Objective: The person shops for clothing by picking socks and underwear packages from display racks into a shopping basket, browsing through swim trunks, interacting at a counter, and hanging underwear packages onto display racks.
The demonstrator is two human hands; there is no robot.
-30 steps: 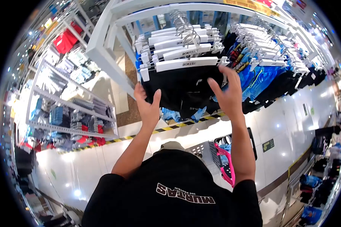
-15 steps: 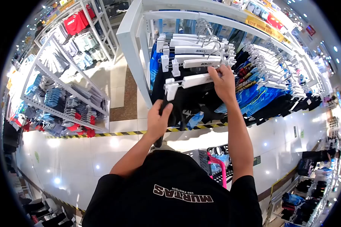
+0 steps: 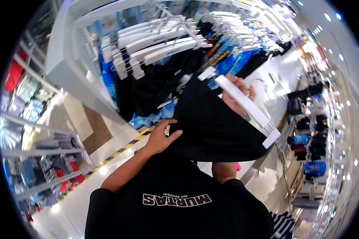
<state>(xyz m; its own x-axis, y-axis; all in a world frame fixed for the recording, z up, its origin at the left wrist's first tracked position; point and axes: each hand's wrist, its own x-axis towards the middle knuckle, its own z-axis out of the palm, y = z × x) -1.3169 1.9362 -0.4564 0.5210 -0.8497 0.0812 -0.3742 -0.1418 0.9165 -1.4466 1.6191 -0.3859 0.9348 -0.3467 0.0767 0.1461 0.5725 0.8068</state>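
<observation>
My right hand (image 3: 240,93) is closed round a white clip hanger (image 3: 245,101), which is tilted down to the right. From its two end clips hangs a black garment (image 3: 211,123), spread wide in front of my chest; whether it is shorts or trunks I cannot tell. The cloth hides most of my right forearm. At the garment's left edge is my left hand (image 3: 161,136), its thumb and fingers apart and the fingertips against the fabric.
Ahead stands a white rack (image 3: 64,59) with several white clip hangers (image 3: 159,46) bearing black and blue garments. More hangers (image 3: 243,34) crowd its right side. A low shelf of folded clothes (image 3: 48,171) is at the left, and clothes displays (image 3: 311,139) line the right.
My right hand has lifted the hanger and black garment off the rack side, down to the right and nearer me. My left hand has loosened from its earlier pinch. The view has turned right.
</observation>
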